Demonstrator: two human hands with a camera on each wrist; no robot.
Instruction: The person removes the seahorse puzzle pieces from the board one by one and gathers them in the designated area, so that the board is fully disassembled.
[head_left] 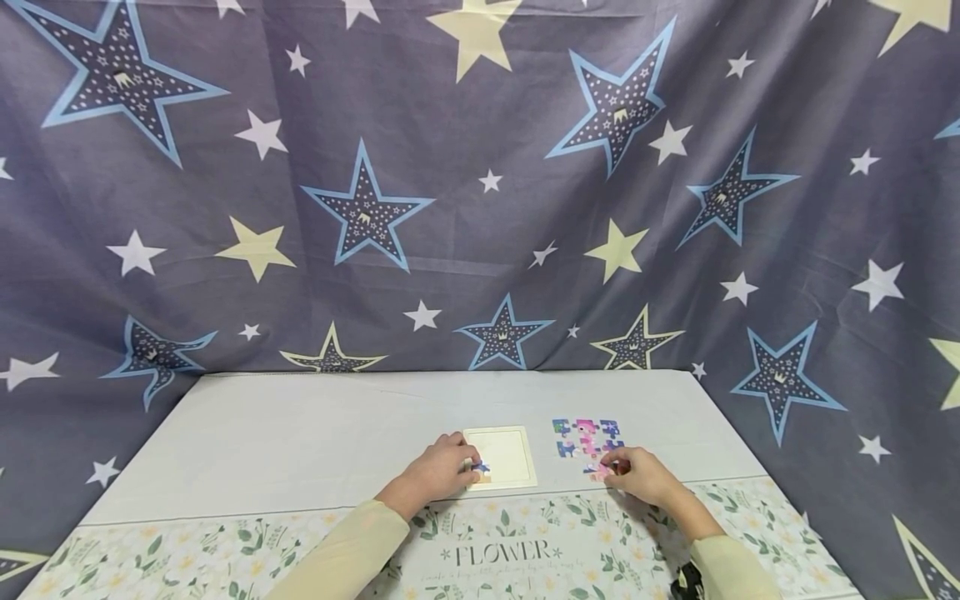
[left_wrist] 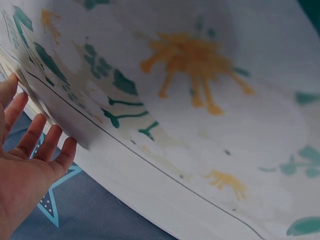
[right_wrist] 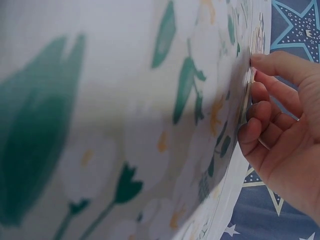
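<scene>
A cream puzzle tray [head_left: 513, 454] lies flat on the table, with a blue and tan jigsaw piece [head_left: 483, 473] in its lower left corner. My left hand [head_left: 444, 469] rests at the tray's left edge, fingertips and thumb touching around that piece. In the left wrist view its fingers [left_wrist: 49, 145] are spread and gently bent. To the right of the tray lie several pink and blue jigsaw pieces [head_left: 587, 429]. My right hand [head_left: 641, 477] pinches a pink jigsaw piece [head_left: 600, 472] at their near side between thumb and index finger. Its other fingers [right_wrist: 257, 117] are curled.
A white tablecloth [head_left: 315, 442] covers the table, with a floral band and the word FLOWER [head_left: 502, 552] along the near side. A dark star-patterned curtain [head_left: 420, 217] hangs behind the table and at both sides.
</scene>
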